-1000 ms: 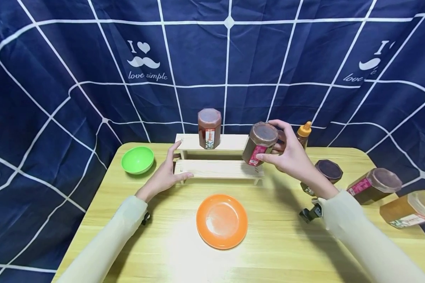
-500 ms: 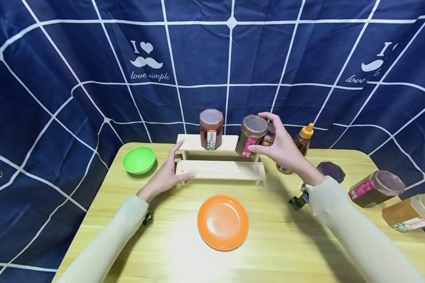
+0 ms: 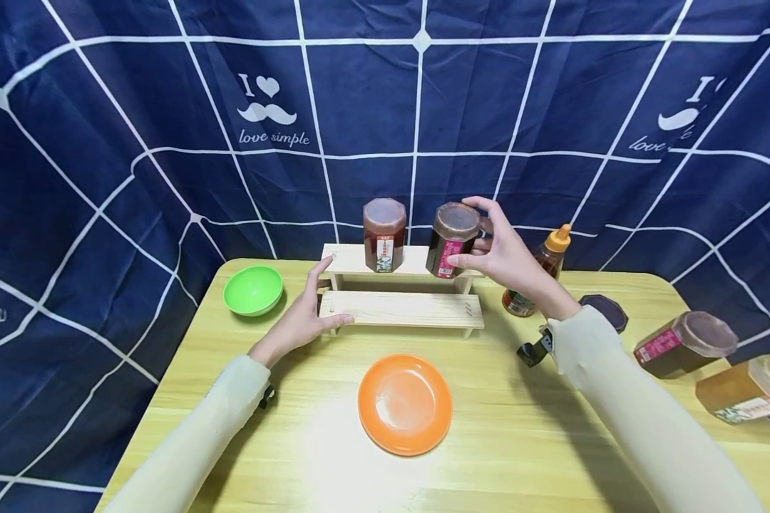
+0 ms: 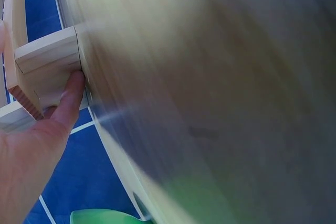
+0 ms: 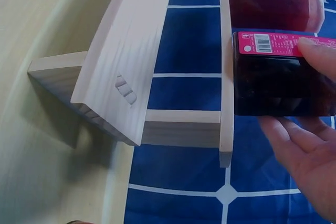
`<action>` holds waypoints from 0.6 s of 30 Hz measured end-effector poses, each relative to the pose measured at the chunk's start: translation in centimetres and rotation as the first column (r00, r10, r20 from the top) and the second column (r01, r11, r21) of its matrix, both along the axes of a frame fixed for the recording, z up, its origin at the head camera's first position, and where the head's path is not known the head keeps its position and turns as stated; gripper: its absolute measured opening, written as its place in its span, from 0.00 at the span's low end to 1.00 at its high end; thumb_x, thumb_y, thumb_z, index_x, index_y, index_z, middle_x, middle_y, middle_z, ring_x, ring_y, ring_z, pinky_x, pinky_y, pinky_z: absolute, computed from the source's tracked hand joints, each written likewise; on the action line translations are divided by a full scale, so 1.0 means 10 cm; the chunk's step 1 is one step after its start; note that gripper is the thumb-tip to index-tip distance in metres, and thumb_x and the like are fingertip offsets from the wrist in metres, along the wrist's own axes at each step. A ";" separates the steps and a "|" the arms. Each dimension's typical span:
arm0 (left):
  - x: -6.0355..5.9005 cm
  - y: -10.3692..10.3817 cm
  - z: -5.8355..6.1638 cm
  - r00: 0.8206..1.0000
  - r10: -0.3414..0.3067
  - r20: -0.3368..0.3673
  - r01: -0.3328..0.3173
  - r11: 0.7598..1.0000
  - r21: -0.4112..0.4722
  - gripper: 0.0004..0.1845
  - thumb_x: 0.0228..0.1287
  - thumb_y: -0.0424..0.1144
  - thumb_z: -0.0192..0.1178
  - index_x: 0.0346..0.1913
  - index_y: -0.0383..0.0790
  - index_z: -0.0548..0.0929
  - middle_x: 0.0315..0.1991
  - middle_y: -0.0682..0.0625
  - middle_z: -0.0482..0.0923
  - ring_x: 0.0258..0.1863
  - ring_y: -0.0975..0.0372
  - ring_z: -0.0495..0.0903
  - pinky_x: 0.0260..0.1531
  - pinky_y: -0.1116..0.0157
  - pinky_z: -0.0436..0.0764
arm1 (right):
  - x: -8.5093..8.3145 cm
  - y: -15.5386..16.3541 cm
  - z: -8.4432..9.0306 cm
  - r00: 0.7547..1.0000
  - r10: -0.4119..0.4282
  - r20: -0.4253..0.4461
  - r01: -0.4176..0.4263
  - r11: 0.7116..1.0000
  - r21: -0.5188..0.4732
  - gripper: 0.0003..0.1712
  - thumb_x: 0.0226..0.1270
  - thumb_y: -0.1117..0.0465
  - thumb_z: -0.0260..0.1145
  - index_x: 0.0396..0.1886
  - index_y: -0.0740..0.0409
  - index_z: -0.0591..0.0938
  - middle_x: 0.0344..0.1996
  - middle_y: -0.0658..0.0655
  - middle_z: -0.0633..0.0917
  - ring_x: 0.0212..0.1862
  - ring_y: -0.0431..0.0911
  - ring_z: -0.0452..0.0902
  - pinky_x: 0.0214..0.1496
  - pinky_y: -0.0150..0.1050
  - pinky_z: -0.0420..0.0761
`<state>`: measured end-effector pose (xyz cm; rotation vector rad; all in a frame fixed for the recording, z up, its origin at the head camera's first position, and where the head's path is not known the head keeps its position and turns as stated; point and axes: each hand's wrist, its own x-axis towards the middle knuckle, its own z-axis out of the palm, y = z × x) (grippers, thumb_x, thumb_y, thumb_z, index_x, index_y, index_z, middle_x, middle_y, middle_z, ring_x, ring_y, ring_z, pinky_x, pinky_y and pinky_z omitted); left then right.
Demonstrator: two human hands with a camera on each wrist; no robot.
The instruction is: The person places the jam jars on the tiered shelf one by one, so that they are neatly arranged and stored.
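Observation:
A two-step wooden rack (image 3: pixel 401 308) stands at the back of the table. My left hand (image 3: pixel 298 313) holds its left end, thumb on the lower step; in the left wrist view a finger (image 4: pixel 71 98) lies along the side support. My right hand (image 3: pixel 503 249) grips a dark eight-sided jar (image 3: pixel 452 239) with a pink label, thumb on the label and fingers on the far side. The jar is upright, its base right at the upper step's surface in the right wrist view. Left of it on that step stands a reddish-brown jar (image 3: pixel 384 235) with a white-and-red label.
An orange plate (image 3: pixel 405 405) lies in front of the rack, a green bowl (image 3: pixel 253 291) to its left. On the right are a yellow-capped squeeze bottle (image 3: pixel 552 253), a dark jar (image 3: pixel 605 312), a pink-labelled jar (image 3: pixel 686 344) and an amber jar (image 3: pixel 747 388). A blue curtain (image 3: pixel 372 107) hangs behind.
My right hand has carried the pink-labelled jar left and brought it from tilted to upright on the upper step, beside the other jar. My left hand has stayed on the rack.

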<state>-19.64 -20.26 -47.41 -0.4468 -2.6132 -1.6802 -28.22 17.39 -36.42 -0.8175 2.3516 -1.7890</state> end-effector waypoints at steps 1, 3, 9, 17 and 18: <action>-0.01 0.00 -0.01 1.000 0.000 -0.002 0.000 1.000 -0.004 0.66 0.62 0.34 0.82 0.90 0.56 0.43 0.85 0.34 0.55 0.77 0.37 0.66 0.74 0.35 0.65 | -0.01 0.00 0.00 1.000 0.001 0.005 -0.001 1.000 0.003 0.57 0.62 0.82 0.77 0.84 0.54 0.57 0.68 0.67 0.77 0.52 0.51 0.89 0.47 0.40 0.89; -0.01 -0.01 -0.02 1.000 -0.001 -0.003 0.001 1.000 -0.011 0.66 0.62 0.36 0.83 0.89 0.58 0.44 0.85 0.36 0.55 0.77 0.38 0.66 0.74 0.36 0.65 | -0.02 0.00 0.01 1.000 0.006 0.012 -0.006 1.000 0.011 0.58 0.62 0.81 0.77 0.84 0.53 0.57 0.68 0.66 0.77 0.54 0.53 0.89 0.48 0.41 0.89; 0.01 -0.02 -0.01 1.000 -0.005 0.005 0.006 1.000 -0.014 0.65 0.63 0.38 0.83 0.89 0.61 0.44 0.84 0.34 0.57 0.77 0.37 0.66 0.73 0.36 0.66 | -0.05 0.01 0.03 0.999 0.024 0.026 -0.025 0.999 0.043 0.58 0.65 0.78 0.78 0.86 0.52 0.57 0.71 0.64 0.75 0.62 0.63 0.84 0.51 0.41 0.89; 0.00 -0.02 -0.01 1.000 -0.006 0.004 0.006 1.000 -0.016 0.65 0.63 0.37 0.83 0.89 0.61 0.44 0.81 0.31 0.61 0.75 0.37 0.69 0.71 0.37 0.69 | -0.10 0.02 0.00 0.999 0.040 0.012 -0.040 0.998 0.056 0.58 0.67 0.76 0.78 0.87 0.50 0.56 0.74 0.60 0.72 0.69 0.65 0.77 0.56 0.39 0.85; -0.01 -0.02 0.00 1.000 -0.007 0.008 0.008 1.000 -0.011 0.65 0.63 0.37 0.83 0.89 0.62 0.44 0.81 0.31 0.61 0.75 0.37 0.69 0.71 0.37 0.70 | -0.10 0.02 0.00 0.999 0.041 0.009 -0.041 0.997 0.058 0.58 0.67 0.75 0.78 0.87 0.50 0.56 0.74 0.60 0.72 0.69 0.64 0.77 0.57 0.40 0.85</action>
